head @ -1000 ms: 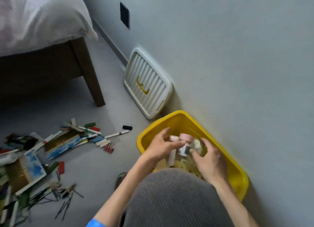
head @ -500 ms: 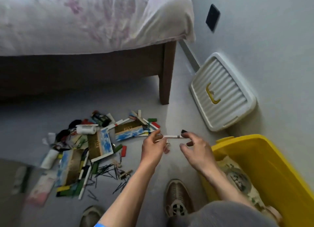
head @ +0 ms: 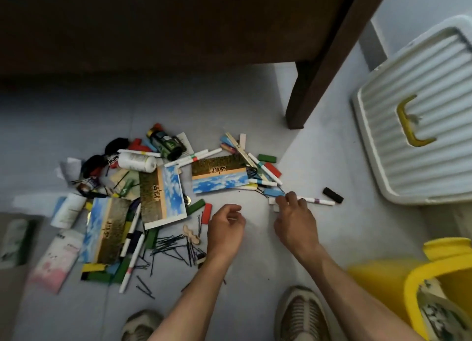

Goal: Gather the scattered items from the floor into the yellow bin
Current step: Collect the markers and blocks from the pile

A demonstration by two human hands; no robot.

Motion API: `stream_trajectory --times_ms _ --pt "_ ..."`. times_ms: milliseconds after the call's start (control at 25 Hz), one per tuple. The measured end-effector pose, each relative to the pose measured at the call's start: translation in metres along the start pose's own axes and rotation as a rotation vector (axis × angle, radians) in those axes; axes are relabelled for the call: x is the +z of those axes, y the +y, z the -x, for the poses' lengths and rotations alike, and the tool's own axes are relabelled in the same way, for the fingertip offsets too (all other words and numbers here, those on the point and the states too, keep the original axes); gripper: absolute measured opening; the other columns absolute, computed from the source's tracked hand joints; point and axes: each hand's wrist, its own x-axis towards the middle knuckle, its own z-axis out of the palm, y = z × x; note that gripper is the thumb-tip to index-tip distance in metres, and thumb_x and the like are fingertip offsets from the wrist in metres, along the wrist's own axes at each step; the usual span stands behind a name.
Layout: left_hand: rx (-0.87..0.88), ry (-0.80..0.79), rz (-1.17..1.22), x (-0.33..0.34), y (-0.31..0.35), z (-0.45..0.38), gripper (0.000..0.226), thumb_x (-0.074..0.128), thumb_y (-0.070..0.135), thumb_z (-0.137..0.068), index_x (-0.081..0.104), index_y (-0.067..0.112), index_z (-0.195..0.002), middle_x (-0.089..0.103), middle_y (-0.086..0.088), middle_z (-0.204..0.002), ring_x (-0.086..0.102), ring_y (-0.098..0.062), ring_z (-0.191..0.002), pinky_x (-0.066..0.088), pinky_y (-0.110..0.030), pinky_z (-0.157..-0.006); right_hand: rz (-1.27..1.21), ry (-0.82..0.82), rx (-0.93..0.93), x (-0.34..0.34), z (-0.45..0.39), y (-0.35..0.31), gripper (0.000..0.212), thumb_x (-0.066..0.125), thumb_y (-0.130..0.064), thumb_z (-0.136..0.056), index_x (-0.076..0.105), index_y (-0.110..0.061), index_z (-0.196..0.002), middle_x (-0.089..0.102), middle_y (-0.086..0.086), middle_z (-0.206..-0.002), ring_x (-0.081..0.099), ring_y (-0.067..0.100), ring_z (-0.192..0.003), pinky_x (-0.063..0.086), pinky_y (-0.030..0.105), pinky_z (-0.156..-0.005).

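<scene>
The scattered items lie in a pile on the grey floor: sky-printed cards (head: 219, 174), markers, coloured blocks, black hairpins (head: 173, 246), a white bottle (head: 136, 162) and a green can (head: 166, 144). A white marker (head: 318, 201) lies apart at the pile's right edge, with a black cap (head: 332, 195) just beyond it. My right hand (head: 293, 218) reaches down with its fingertips on the marker's left end. My left hand (head: 224, 228) hovers over the floor left of it, loosely curled and holding nothing. The yellow bin (head: 434, 271) stands at the lower right with a patterned item inside.
A white ribbed lid (head: 421, 126) with a yellow handle leans at the right. A dark wooden bed leg (head: 319, 72) stands behind the pile, with shadow under the bed. My two shoes (head: 301, 312) are at the bottom edge. A pink packet (head: 56, 261) lies far left.
Both hands left the bin, where they held a jar, and came down to the floor. The view swung from the bin to the pile. My right hand now touches the white marker.
</scene>
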Motion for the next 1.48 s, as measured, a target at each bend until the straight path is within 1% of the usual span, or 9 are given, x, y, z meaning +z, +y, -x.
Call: stream_trajectory --times_ms 160,360,480,720,920,1040,1160,1320,1480 --pt "0.146 0.247 -0.310 -0.027 -0.013 -0.007 0.023 0.062 0.019 -0.087 0.062 0.025 -0.109 0.061 0.003 -0.108 0.057 -0.013 -0.095 0.043 -0.023 -0.076 -0.106 0.005 0.033 0.012 0.004 0.000 0.043 0.059 -0.019 -0.088 0.048 -0.017 -0.130 0.049 0.007 -0.130 0.053 0.027 -0.107 0.051 0.036 -0.076" --pt "0.248 0.211 -0.678 -0.046 -0.025 -0.027 0.028 0.061 0.025 -0.089 0.060 0.015 -0.115 0.062 -0.005 -0.116 0.056 -0.023 -0.105 0.049 -0.034 -0.086 0.054 0.014 0.003 0.010 0.000 -0.004 0.037 0.061 -0.038 -0.083 0.061 -0.019 -0.116 0.064 0.005 -0.112 0.056 0.024 -0.100 0.047 0.035 -0.083" --pt "0.255 0.186 -0.713 -0.043 -0.021 -0.035 0.021 0.064 0.023 -0.083 0.061 0.016 -0.103 0.064 -0.003 -0.102 0.059 -0.022 -0.094 0.046 -0.030 -0.074 -0.469 -0.051 0.191 0.003 0.004 -0.011 0.027 0.071 -0.037 -0.078 0.066 -0.024 -0.101 0.067 -0.004 -0.098 0.060 0.011 -0.083 0.048 0.025 -0.069" --pt "-0.269 -0.170 0.696 -0.026 0.000 -0.018 0.032 0.045 0.013 -0.080 0.071 0.013 -0.098 0.067 -0.012 -0.091 0.064 -0.026 -0.079 0.052 -0.032 -0.064 -1.136 -0.085 0.293 -0.024 0.016 -0.051 0.021 0.077 -0.018 -0.077 0.070 -0.030 -0.093 0.071 -0.012 -0.086 0.068 0.010 -0.079 0.058 0.029 -0.071" --pt "-0.301 -0.352 0.997 -0.026 0.007 -0.009 0.039 0.052 0.047 -0.090 0.068 0.013 -0.101 0.069 -0.015 -0.092 0.065 -0.030 -0.087 0.050 -0.039 -0.074 -1.151 -0.210 -0.013 -0.045 0.025 -0.069 0.014 0.071 -0.023 -0.086 0.075 -0.031 -0.096 0.075 -0.013 -0.088 0.070 0.005 -0.080 0.055 0.016 -0.069" --pt "-0.339 -0.288 0.942 -0.024 0.008 -0.011 0.015 0.057 0.025 -0.093 0.063 0.012 -0.099 0.064 -0.013 -0.081 0.063 -0.022 -0.067 0.050 -0.031 -0.057 -1.116 -0.183 -0.076 -0.040 0.017 -0.063 0.017 0.063 -0.017 -0.091 0.077 -0.028 -0.090 0.075 -0.009 -0.087 0.070 0.010 -0.077 0.054 0.021 -0.066" --pt "-0.416 -0.057 0.954 -0.029 0.004 -0.019 0.001 0.064 0.015 -0.092 0.064 0.014 -0.092 0.062 -0.009 -0.069 0.056 -0.015 -0.050 0.046 -0.026 -0.046 -0.599 0.145 0.103 -0.025 -0.012 -0.034 0.022 0.064 -0.015 -0.089 0.068 -0.021 -0.109 0.069 0.000 -0.107 0.064 0.019 -0.088 0.049 0.028 -0.072" --pt "-0.388 -0.017 0.883 -0.057 -0.005 -0.034 0.017 0.077 0.011 -0.081 0.065 0.014 -0.093 0.067 -0.009 -0.074 0.060 -0.015 -0.053 0.047 -0.026 -0.047 -0.160 0.039 0.016 0.002 -0.030 -0.012 0.040 0.059 -0.013 -0.089 0.056 -0.016 -0.129 0.057 0.012 -0.118 0.053 0.029 -0.098 0.048 0.037 -0.075" --pt "-0.096 0.178 0.206 -0.066 -0.013 -0.048 0.011 0.072 0.020 -0.086 0.064 0.018 -0.094 0.067 0.006 -0.080 0.060 -0.010 -0.066 0.043 -0.018 -0.054 -0.217 0.034 0.075 0.007 -0.029 -0.018 0.019 0.062 -0.024 -0.089 0.061 -0.016 -0.107 0.060 0.007 -0.102 0.051 0.019 -0.081 0.041 0.029 -0.065"
